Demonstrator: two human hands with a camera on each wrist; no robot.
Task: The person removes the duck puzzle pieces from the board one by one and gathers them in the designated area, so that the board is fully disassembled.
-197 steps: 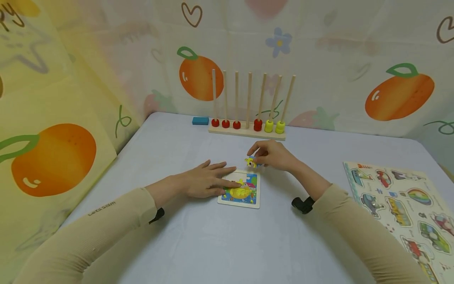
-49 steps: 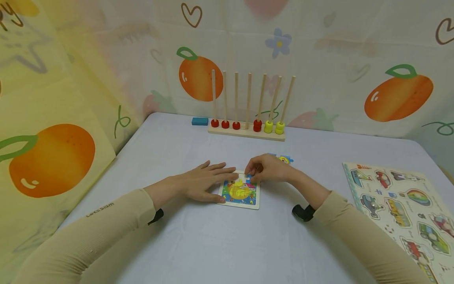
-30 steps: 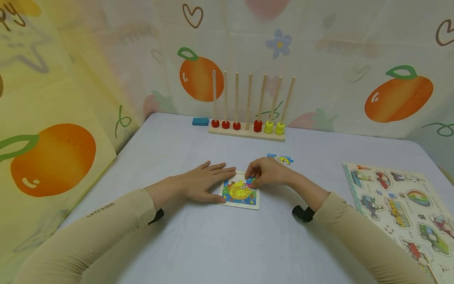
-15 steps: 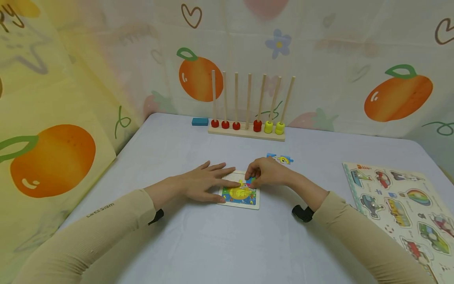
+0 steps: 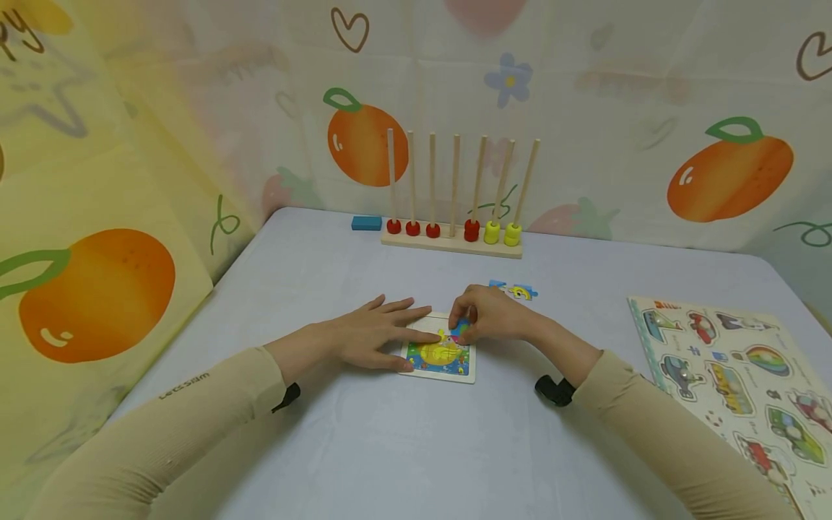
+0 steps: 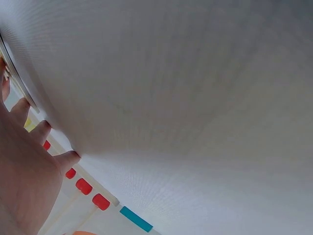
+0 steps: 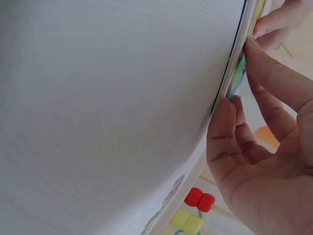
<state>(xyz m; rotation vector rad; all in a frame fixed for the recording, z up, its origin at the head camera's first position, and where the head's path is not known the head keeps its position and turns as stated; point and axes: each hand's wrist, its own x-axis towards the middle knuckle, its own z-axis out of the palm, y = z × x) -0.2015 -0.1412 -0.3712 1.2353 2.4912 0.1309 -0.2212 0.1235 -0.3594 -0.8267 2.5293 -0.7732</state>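
A small jigsaw tray point(image 5: 437, 376) with a pale frame and a yellow duck picture lies in the middle of the table. My left hand point(image 5: 364, 339) rests on its left side, fingers spread and straight, the index finger touching the yellow part. At the tray's upper right corner my right hand point(image 5: 490, 312) pinches a blue-and-green puzzle piece point(image 5: 459, 327) between thumb and fingers. In the right wrist view this puzzle piece point(image 7: 237, 77) stands tilted against the tray's edge. Loose blue-and-yellow puzzle pieces point(image 5: 522, 292) lie just behind the right hand, which partly hides them.
At the back stands a wooden peg rack point(image 5: 448, 246) with red and yellow beads, a blue block point(image 5: 367, 223) to its left. A vehicle peg puzzle board point(image 5: 708, 354) lies on the right. A printed cloth point(image 5: 585, 87) hangs behind the table.
The right hand held a yellow piece above the tray; loose pieces now lie behind it, and it holds a blue-green piece at the tray's corner. The left index finger has come down onto the picture.
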